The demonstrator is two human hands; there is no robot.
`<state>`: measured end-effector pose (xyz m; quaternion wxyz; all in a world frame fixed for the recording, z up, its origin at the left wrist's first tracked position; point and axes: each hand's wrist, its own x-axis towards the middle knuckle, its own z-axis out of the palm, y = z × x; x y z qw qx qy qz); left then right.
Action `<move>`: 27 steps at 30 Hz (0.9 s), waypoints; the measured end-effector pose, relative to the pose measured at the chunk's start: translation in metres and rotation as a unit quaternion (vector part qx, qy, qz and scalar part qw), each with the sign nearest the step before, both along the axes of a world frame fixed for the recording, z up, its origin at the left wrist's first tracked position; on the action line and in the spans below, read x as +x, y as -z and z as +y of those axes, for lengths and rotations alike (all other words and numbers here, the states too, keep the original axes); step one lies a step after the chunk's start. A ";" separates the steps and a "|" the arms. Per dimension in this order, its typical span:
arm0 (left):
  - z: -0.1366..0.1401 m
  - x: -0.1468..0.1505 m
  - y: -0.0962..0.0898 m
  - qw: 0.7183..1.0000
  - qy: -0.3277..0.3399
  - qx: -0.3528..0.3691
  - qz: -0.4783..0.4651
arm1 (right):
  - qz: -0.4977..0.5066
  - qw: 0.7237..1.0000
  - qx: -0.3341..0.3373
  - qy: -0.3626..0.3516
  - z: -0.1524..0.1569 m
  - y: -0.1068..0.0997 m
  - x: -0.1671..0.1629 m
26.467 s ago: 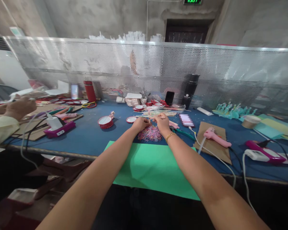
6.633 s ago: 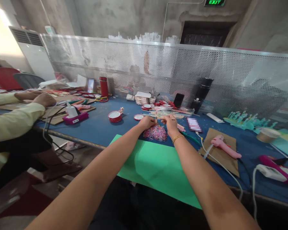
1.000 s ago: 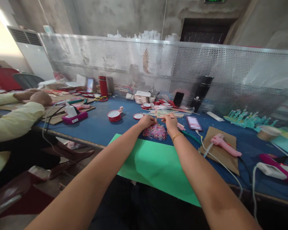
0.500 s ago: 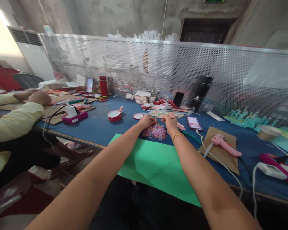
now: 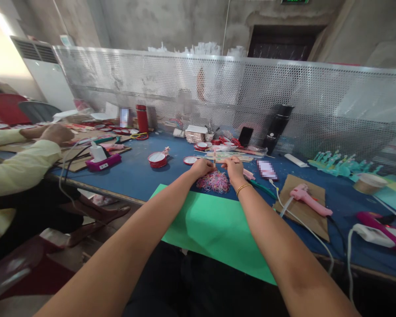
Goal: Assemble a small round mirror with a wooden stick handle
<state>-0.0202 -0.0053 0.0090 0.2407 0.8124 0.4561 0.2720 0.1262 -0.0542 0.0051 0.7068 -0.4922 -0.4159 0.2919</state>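
My left hand (image 5: 202, 168) is closed in a pinch around a thin, flat wooden stick (image 5: 214, 157) that stands upright above its fingertips. My right hand (image 5: 233, 168) is close on the other side, thumb and fingers pinched together. A short pale strip shows at its fingertips; what exactly it grips is too small to make out. Right below both hands lies a heap of small multicoloured rubber bands (image 5: 214, 182). Beyond the fingers, several pale sticks (image 5: 232, 156) lie on the blue table. A green sheet (image 5: 211, 224) spreads beneath my forearms.
A pink glue gun (image 5: 308, 200) rests on brown cardboard (image 5: 317, 226) at right, its cable trailing. Round red-rimmed pieces (image 5: 157, 159) stand left of the heap. A black bottle (image 5: 277, 130) leans by the perforated screen (image 5: 343, 101). A co-worker's sleeve (image 5: 29, 160) is at left.
My hands stay almost in place over the rubber bands, with only slight finger movement. The co-worker's hand at left has shifted slightly.
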 end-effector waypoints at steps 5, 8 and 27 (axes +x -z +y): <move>0.000 0.000 0.000 1.000 0.001 0.010 0.009 | -0.013 1.000 -0.002 -0.018 -0.005 -0.004 -0.004; 0.001 0.000 0.000 1.000 0.009 0.017 0.010 | -0.016 1.000 0.000 -0.014 -0.004 -0.003 -0.003; 0.001 0.000 0.000 1.000 0.003 0.002 0.005 | -0.006 1.000 0.003 0.008 -0.002 -0.002 -0.001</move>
